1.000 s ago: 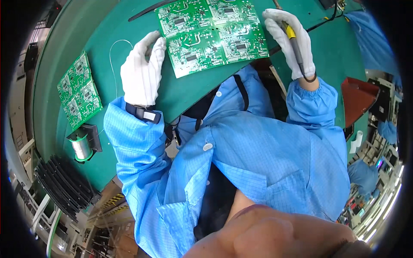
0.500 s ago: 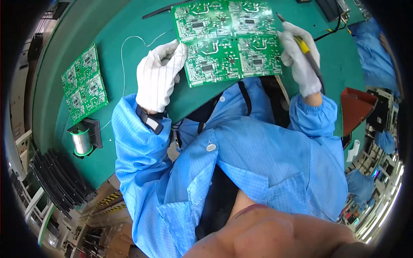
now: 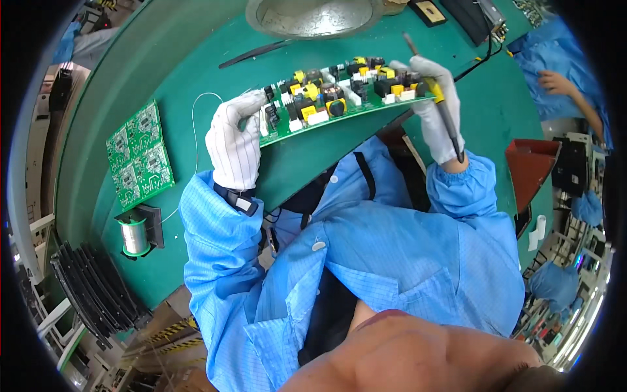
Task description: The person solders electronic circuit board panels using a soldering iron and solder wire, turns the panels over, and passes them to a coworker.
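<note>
Between my gloved hands a green circuit board (image 3: 356, 108) is held up and tilted, its component side with black, yellow and white parts facing the far side of the bench. My left hand (image 3: 236, 140) grips the board's left end, fingers closed round the edge. My right hand (image 3: 436, 108) supports the right end and also holds a soldering iron (image 3: 443, 108) with a yellow-and-black handle, its tip pointing up and away. Thin solder wire (image 3: 194, 127) curves on the bench near my left hand, coming from a solder spool (image 3: 134, 236).
Another green circuit board panel (image 3: 140, 157) rests at the left, above the spool's black stand. A round metal dish (image 3: 313, 18) and a black strip (image 3: 251, 54) lie at the far side. A red bin (image 3: 530, 171) stands at right. A person in blue (image 3: 562, 72) is beyond it.
The board has been tipped from its solder side to show its component side. Both hands have shifted slightly; the right still holds the iron. The metal dish has come into view.
</note>
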Tool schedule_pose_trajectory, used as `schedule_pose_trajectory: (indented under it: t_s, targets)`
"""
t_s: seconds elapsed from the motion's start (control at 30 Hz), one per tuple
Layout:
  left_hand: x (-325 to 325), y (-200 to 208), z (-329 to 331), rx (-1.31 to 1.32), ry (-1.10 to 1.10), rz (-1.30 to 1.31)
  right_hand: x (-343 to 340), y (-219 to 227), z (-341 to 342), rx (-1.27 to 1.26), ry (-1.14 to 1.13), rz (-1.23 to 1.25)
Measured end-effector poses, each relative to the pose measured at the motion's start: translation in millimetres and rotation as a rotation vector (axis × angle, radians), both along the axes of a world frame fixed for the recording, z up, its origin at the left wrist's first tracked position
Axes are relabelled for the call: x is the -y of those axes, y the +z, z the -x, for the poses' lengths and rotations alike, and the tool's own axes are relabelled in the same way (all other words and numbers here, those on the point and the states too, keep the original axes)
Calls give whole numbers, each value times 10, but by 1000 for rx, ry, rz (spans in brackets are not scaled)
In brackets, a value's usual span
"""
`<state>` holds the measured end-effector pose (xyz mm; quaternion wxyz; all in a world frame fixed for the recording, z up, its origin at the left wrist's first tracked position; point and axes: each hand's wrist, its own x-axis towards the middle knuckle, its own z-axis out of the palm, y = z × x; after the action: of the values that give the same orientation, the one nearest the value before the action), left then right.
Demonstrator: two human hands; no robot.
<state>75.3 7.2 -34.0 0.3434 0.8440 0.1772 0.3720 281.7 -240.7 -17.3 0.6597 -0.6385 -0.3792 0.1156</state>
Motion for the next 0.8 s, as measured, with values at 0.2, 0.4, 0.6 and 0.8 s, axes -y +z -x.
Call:
schedule_pose_trajectory:
  t_s: [0.2,0.4,0.6,0.8]
  targets:
    - [21,69,-18,-58,-2,50,102,-128,-128,284,-34,111]
    - [11,319,3,-315,270,246,87,-69,-59,182,-2,64]
    - [-60,359,88,-593,-123,841,72,-17,-72,365,16,95]
    - [-141,57,6,-108,-408,1342,110,-121,-14,186,170,-46]
